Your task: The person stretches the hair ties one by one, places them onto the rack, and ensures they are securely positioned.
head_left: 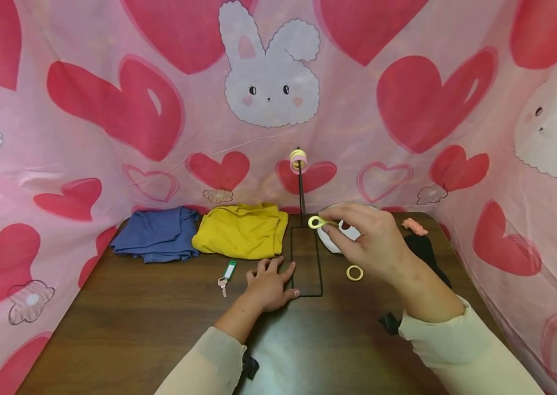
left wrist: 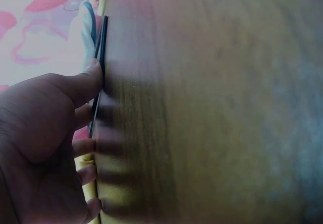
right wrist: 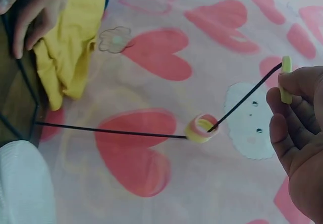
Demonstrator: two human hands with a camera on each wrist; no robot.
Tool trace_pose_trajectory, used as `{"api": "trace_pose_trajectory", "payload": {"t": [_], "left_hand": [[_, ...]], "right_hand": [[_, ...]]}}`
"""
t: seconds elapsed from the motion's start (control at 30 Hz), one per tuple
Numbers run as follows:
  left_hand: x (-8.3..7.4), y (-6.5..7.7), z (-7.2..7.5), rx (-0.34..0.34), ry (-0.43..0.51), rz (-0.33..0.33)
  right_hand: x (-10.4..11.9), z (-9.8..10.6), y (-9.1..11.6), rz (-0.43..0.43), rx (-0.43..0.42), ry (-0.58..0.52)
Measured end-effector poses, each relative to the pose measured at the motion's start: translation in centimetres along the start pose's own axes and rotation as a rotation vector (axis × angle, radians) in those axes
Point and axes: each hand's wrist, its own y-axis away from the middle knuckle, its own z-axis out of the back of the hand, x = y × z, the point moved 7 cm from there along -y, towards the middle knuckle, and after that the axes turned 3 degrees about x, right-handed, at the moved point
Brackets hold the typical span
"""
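Observation:
A black wire stand [head_left: 310,296] has a rectangular base on the table and an upright rod with a bent arm. Pink and yellow rings [right wrist: 194,132] hang where the rod bends. My right hand [head_left: 374,236] pinches a yellow ring [right wrist: 286,90] between thumb and fingers; in the right wrist view it is at the arm's free tip. Whether the tip passes through it, I cannot tell. My left hand [head_left: 268,288] rests with spread fingers at the base's left side, thumb by the front corner. Another yellow ring [head_left: 355,280] lies right of the base.
Folded blue cloth [head_left: 157,233] and yellow cloth [head_left: 241,230] lie at the back left. A key with a green tag [head_left: 229,270] is in front of them. To the right are a white item [head_left: 330,241], partly hidden, an orange bundle [head_left: 415,226] and a black item [head_left: 423,252].

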Motion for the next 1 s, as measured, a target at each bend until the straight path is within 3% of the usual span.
{"api": "trace_pose_trajectory", "payload": {"t": [0.4,1.0], "left_hand": [[-0.1,0.3,0.3,-0.011,0.008,-0.009],[-0.3,0.4,0.5,0.003,0.011,-0.011]], "right_hand": [[0.9,0.3,-1.4,0.018,-0.005,-0.016],[-1.9,-1.0,-2.2,-0.001,-0.013,0.019]]}}
